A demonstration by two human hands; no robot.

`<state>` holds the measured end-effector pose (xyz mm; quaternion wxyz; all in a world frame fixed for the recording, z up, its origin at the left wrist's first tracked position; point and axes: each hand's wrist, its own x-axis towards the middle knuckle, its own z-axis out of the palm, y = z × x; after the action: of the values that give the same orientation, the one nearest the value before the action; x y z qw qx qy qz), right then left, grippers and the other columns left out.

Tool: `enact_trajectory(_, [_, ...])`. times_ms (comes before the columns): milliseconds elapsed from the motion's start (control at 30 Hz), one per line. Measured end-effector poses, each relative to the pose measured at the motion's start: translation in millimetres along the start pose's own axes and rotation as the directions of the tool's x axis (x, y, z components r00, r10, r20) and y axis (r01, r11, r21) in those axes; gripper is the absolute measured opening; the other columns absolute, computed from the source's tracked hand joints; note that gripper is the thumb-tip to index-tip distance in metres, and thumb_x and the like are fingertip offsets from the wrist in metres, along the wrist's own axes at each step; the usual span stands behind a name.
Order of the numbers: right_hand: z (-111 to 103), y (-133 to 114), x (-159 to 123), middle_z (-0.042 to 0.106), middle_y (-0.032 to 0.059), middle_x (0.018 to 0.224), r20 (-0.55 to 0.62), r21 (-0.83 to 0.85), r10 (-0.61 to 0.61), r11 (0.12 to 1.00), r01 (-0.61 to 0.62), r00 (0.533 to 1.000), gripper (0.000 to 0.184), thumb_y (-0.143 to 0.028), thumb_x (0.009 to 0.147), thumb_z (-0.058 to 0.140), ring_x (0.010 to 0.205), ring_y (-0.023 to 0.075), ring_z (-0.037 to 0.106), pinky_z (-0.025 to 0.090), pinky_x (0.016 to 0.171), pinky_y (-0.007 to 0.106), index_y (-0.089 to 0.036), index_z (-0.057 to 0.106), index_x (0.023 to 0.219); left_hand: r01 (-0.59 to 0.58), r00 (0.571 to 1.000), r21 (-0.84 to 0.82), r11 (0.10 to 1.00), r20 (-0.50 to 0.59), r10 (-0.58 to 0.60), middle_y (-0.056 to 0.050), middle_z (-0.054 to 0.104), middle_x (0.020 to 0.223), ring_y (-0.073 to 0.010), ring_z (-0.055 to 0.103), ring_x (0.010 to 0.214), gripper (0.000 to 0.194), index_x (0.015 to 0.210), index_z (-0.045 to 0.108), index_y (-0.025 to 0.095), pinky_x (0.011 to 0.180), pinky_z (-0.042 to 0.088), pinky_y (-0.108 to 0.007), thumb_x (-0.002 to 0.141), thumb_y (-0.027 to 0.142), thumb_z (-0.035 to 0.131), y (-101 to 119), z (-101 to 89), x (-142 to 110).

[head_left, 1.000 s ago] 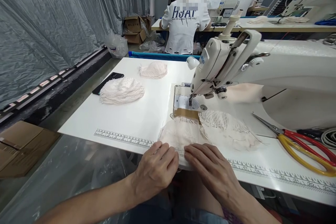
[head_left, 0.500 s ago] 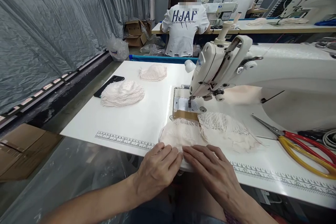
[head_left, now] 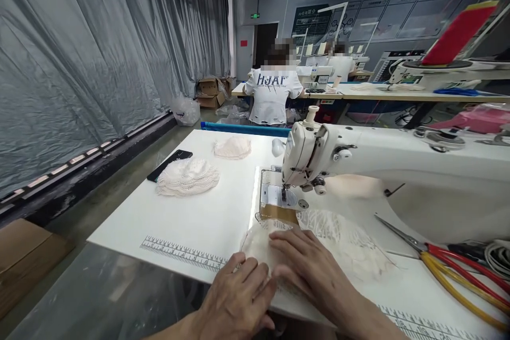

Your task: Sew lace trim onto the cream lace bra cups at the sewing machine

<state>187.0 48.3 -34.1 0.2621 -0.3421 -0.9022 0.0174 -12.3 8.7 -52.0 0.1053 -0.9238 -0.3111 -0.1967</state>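
Sheer, lacy cloth on a smooth, glossy table; shiny sewing machine; scissors with metal blades, smooth plastic handles; crinkled, silvery curtain.

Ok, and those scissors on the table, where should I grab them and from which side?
Probably by the yellow handle and red handle, with the right hand coming from the right, near side. The scissors lie on the table with the handles toward that side, while the blades point left and away from you.
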Motion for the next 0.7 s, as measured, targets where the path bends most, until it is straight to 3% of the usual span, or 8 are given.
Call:
enact_trajectory(133, [15, 16, 1, 0.062, 0.0121, 0.113, 0.013, -0.122, 0.027, 0.992, -0.026, 1.0, 0.04, -0.047, 0.084, 0.055, 0.101, 0.0268, 0.057, 0.044, 0.083, 0.042, -0.014, 0.06, 0.106, -0.021, 0.998, -0.009, 1.0, -0.059, 0.021, -0.009, 0.061, 0.101, -0.0224, 0.056, 0.089, 0.048, 0.102, 0.055, 0.015, 0.083, 0.037, -0.04, 0.079, 0.058, 0.053, -6, -0.2, -1])
enact_trajectory(300, [12, 26, -9, 0.06, 0.0134, 0.117, 0.039, -0.218, 0.092, 0.973, -0.081, 0.995, 0.058, -0.054, 0.075, 0.063, 0.102, 0.0295, 0.055, 0.045, 0.081, 0.042, -0.011, 0.058, 0.113, -0.094, 0.992, 0.0, 0.996, 0.078, 0.094, -0.019, 0.058, 0.112, -0.0362, 0.052, 0.105, 0.062, 0.113, 0.05, 0.018, 0.089, 0.031, -0.054, 0.074, 0.066, 0.052, -17, -0.2, 1])
enact_trajectory(500, [8, 52, -4, 0.062, 0.014, 0.115, -0.003, -0.301, 0.102, 0.948, -0.098, 0.995, 0.047, -0.049, 0.09, 0.042, 0.102, 0.025, 0.057, 0.036, 0.092, 0.043, -0.012, 0.057, 0.114, -0.056, 0.952, -0.049, 0.997, 0.298, 0.068, -0.021, 0.049, 0.124, -0.0392, 0.043, 0.118, 0.085, 0.128, 0.039, 0.024, 0.096, 0.023, -0.061, 0.061, 0.074, 0.056, -35, 14.3, 29])
enact_trajectory(700, [12, 100, 17, 0.064, 0.0114, 0.113, -0.04, -0.37, 0.082, 0.924, -0.091, 0.996, 0.034, -0.036, 0.094, 0.039, 0.092, 0.0233, 0.062, 0.034, 0.092, 0.047, -0.017, 0.056, 0.117, 0.03, 0.945, -0.092, 0.995, 0.326, 0.002, -0.018, 0.049, 0.118, -0.0382, 0.042, 0.116, 0.085, 0.118, 0.051, 0.023, 0.094, 0.023, -0.065, 0.051, 0.074, 0.063, -60, 26.1, 77])
